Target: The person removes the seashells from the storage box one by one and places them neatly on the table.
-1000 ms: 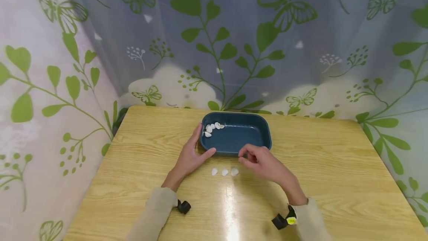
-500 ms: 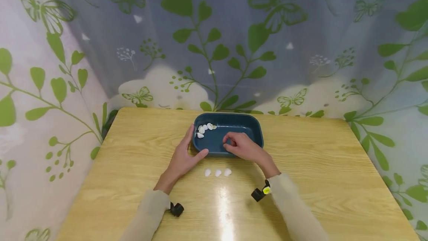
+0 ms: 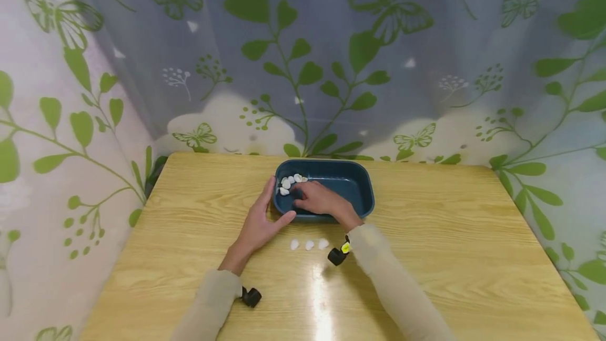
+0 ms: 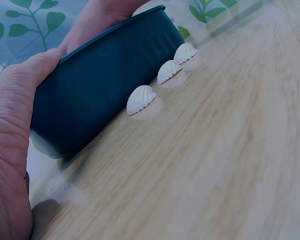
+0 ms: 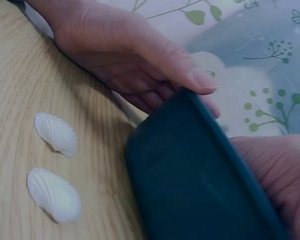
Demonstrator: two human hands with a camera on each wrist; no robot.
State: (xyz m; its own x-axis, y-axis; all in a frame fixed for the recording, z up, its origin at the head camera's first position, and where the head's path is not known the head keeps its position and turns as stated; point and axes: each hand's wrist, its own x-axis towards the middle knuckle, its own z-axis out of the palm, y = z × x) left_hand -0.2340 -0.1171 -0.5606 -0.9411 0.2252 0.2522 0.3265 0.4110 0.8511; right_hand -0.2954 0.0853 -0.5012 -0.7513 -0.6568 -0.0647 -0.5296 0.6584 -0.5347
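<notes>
My left hand point(image 3: 258, 225) holds the left end of a dark blue rectangular dish point(image 3: 349, 191), thumb along the front rim, fingers along the side. Inside that dish my right hand point(image 3: 317, 198) reaches to the left, bent fingertips right at a cluster of small white seashells point(image 3: 285, 184). I cannot tell whether those fingers hold a shell; in the right wrist view the dish's wall point(image 5: 190, 175) hides them. Three white shells point(image 3: 309, 245) lie in a row on the table before the dish. Ribbed backs show on these shells point(image 4: 142, 100) in the left wrist view.
The wooden table point(image 3: 450, 246) reaches back to a curtain point(image 3: 331, 93) printed with leaves and butterflies. A similar curtain hangs at the left. Small black cameras point(image 3: 251, 297) sit on both wrists.
My right hand has moved left from the dish's front right rim, over its middle, to the shells at the left end. The left hand stays on the dish. The head view has shifted slightly.
</notes>
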